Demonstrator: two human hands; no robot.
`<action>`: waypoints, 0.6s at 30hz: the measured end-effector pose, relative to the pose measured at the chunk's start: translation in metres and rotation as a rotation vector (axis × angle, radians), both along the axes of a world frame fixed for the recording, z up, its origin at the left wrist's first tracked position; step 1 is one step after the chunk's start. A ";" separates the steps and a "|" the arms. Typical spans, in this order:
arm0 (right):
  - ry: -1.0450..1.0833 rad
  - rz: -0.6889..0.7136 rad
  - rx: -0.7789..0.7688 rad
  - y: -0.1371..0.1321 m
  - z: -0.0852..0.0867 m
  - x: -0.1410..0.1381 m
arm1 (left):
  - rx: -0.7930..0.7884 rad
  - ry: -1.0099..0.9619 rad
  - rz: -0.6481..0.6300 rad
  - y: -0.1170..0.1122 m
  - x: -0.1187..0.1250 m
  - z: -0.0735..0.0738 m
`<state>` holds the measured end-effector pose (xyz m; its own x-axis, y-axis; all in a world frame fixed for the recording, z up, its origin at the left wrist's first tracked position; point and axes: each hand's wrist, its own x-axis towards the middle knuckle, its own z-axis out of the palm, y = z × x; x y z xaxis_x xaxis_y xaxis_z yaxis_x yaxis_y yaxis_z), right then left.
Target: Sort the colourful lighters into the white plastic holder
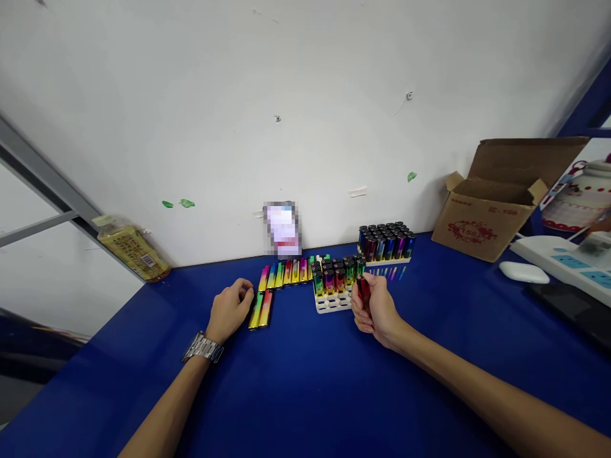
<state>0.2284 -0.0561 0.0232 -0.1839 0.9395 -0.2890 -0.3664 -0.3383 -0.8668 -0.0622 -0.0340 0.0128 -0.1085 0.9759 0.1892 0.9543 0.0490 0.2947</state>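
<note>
Red lighter (pixel 363 289) being gripped upright in the closed right hand (pixel 375 312) beside the white rack (pixel 329 303); the loosely closed left hand (pixel 230 310), holding nothing visible, is resting by loose lighters (pixel 260 310) on the blue tabletop (pixel 305 388).

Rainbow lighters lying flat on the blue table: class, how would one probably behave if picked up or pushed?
The rainbow lighters look stiff and probably light, since the right hand holds a similar one in its fingers. Their glossy finish may feel slippery. Stood on end without support, one would likely tip: those upright stand in a white rack.
</note>
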 end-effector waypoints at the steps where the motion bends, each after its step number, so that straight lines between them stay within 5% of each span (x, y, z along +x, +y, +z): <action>1: -0.026 0.001 0.038 0.001 0.000 0.000 | 0.004 0.001 0.000 0.000 0.000 0.000; 8: -0.243 -0.046 0.528 0.007 0.004 0.009 | 0.014 0.016 -0.008 -0.001 0.000 0.001; 18: -0.714 -0.205 0.876 0.015 0.006 0.027 | 0.007 0.011 -0.011 -0.001 0.001 0.002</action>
<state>0.2553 -0.0415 0.0288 -0.0614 0.8630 0.5014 0.3252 0.4922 -0.8074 -0.0615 -0.0352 0.0146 -0.0962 0.9757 0.1968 0.9579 0.0370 0.2848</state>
